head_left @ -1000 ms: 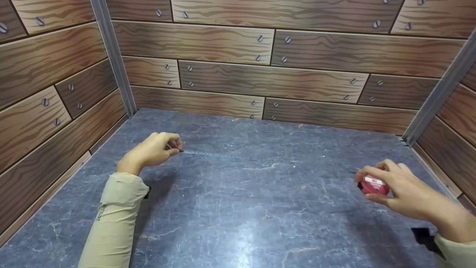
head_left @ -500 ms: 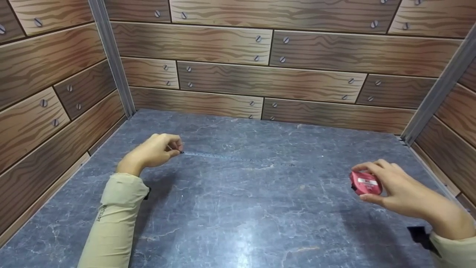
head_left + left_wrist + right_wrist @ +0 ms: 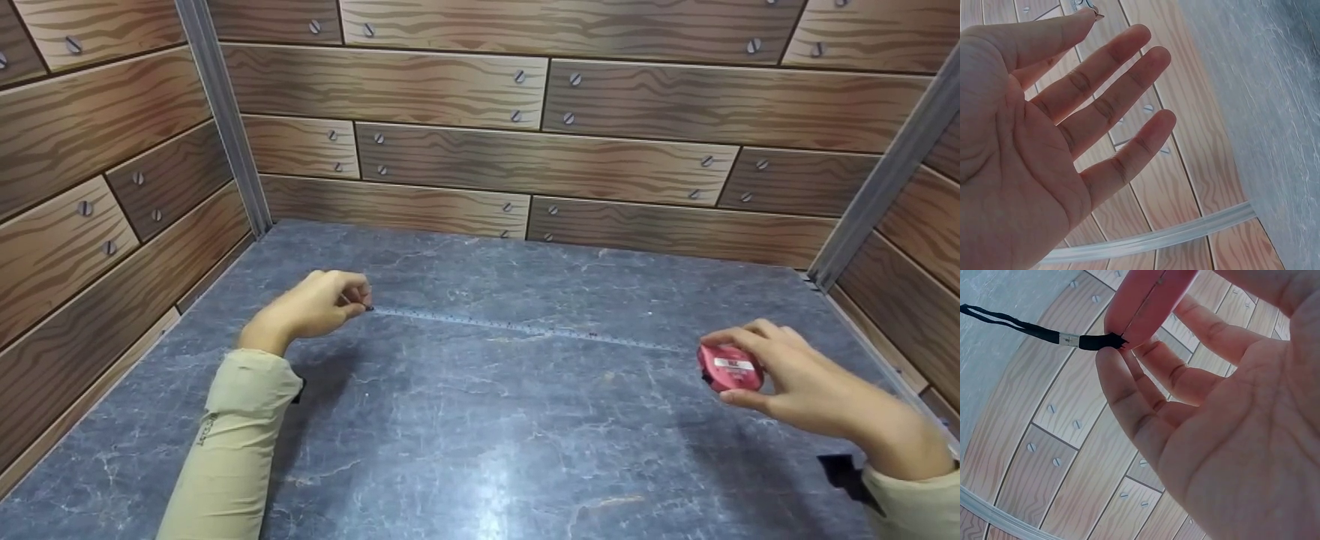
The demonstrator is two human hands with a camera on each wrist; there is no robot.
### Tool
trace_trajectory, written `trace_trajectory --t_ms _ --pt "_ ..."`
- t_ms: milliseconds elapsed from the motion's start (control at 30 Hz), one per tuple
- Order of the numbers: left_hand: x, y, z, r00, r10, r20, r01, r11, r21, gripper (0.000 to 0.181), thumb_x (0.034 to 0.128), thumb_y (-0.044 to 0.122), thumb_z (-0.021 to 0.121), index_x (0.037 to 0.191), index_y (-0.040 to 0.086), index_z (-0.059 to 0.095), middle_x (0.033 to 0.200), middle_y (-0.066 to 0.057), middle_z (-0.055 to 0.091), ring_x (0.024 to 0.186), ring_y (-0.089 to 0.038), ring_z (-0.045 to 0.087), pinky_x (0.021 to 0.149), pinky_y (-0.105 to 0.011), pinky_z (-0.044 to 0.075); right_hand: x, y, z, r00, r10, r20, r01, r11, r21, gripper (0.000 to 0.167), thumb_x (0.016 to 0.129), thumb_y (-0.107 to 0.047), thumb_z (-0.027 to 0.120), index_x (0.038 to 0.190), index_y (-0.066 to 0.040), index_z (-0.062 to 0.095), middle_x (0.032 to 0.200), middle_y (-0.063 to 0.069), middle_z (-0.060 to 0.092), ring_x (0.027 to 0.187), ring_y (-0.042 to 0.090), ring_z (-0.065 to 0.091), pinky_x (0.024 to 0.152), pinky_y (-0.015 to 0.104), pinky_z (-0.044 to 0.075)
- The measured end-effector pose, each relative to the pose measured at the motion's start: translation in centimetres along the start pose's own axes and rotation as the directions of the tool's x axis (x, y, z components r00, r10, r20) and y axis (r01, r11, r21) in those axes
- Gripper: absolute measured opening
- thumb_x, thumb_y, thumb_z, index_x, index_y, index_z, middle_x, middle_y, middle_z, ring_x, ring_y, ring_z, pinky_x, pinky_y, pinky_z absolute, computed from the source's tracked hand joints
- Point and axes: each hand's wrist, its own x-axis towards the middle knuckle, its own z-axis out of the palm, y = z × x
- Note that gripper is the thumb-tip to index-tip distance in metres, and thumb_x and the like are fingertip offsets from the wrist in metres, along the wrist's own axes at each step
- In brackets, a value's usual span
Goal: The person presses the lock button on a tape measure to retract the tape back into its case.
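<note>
In the head view, a red tape measure (image 3: 731, 367) is held above the table by my right hand (image 3: 817, 390), thumb on the near side and fingers on the far side. Its pale blade (image 3: 517, 328) runs out to the left in a nearly straight line. My left hand (image 3: 311, 304) pinches the blade's end between thumb and index finger. The left wrist view shows the other fingers of that hand (image 3: 1061, 129) spread loosely. From the right wrist, the red case (image 3: 1154, 306) sits among the fingertips, and a black wrist strap (image 3: 1016, 323) hangs off it.
A blue-grey marbled tabletop (image 3: 450, 420) lies beneath both hands. Wood-plank-patterned walls (image 3: 450, 90) close in the back and sides, with grey metal posts (image 3: 225, 112) at the corners.
My right hand has shifted slightly left with the tape measure, and its label has turned more into view. The blade now shows along its whole length. My left hand has barely moved.
</note>
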Motion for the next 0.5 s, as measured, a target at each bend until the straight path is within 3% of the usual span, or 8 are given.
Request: trace_trajectory --t_ms 500 --pt "0.34 0.14 0.38 1.0 0.014 0.01 -0.014 1.0 0.01 0.005 0.1008 0.003 0.067 0.103 0.003 0.071 0.107 -0.018 0.079 0.101 -0.031 0.074 0.09 -0.051 0.06 0.1 0.05 0.49 0.998 -0.045 -0.032 0.045 0.999 0.001 0.061 0.086 -0.029 0.091 0.14 -0.016 0.066 0.124 0.007 0.066 0.11 0.026 0.058 0.084 0.045 0.052"
